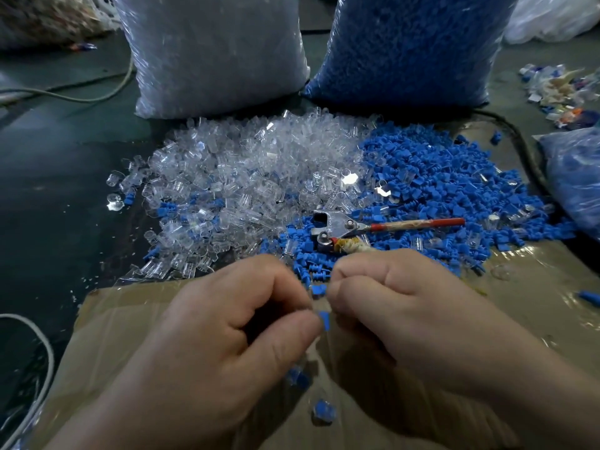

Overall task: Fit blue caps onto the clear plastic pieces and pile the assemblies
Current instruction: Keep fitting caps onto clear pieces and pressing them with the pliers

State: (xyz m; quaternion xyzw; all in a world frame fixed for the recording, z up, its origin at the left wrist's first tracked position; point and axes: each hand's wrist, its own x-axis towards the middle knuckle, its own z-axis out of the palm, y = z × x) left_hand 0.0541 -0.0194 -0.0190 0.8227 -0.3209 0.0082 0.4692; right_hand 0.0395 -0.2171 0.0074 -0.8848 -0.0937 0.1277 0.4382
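left hand and right hand both pinching a blue cap; clear piece not discernible. recommend square alignment, firm press. spare caps at 1 o'clock.

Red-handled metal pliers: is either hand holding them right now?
No: the red-handled metal pliers lie on the loose blue plastic caps, beyond the left hand and right hand.

Blue caps; clear pieces; red-handled tool.
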